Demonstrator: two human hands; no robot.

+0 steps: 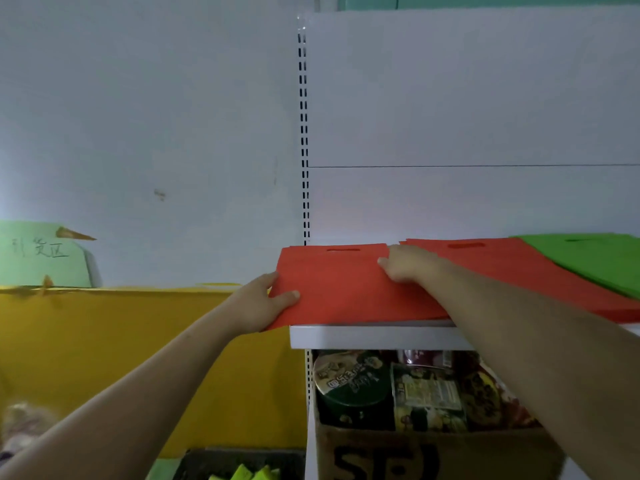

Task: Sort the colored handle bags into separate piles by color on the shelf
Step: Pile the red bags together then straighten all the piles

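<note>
A red handle bag (341,284) lies flat at the left end of the white shelf (374,336), its left edge hanging past the shelf end. My left hand (261,303) grips that left edge, thumb on top. My right hand (407,265) holds the bag's right edge near the back, fingers curled over it. To the right lies another red handle bag (498,268), partly under my right forearm. A green handle bag (592,259) overlaps it at the far right.
A slotted upright (303,140) and white back panels stand behind the shelf. Below it sits a cardboard box (433,452) of instant noodle packs. A yellow board (131,358) and a green paper sign (41,252) are on the left.
</note>
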